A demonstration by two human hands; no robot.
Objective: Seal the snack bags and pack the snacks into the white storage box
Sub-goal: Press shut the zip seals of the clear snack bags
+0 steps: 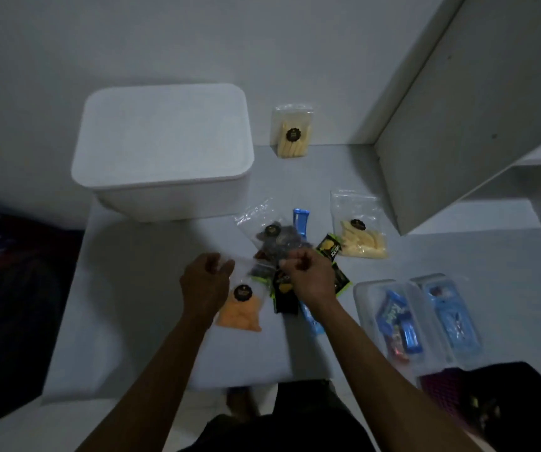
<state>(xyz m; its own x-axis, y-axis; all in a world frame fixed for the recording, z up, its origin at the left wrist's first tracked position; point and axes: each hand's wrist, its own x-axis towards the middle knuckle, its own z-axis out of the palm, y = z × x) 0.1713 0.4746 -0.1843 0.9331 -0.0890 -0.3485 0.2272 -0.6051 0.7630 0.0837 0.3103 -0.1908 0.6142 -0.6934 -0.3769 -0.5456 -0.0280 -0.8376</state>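
Note:
The white storage box [161, 151] stands lidded at the table's back left. My left hand [205, 282] and my right hand [308, 277] each pinch a top corner of a clear bag of orange snacks [241, 313] lying near the front edge. Behind it lies a clear bag of dark snacks [270, 236], with small black-and-yellow packets [328, 244] beside it. A blue clip [301, 221] rests behind those. One bag of pale yellow sticks [362, 238] lies at the right. Another such bag [292, 133] stands against the wall.
A clear open case [419, 318] with blue clips sits at the front right, a dark cap [510, 406] just below it. A white shelf unit [464, 125] rises on the right. A dark seat [11, 308] lies left of the table.

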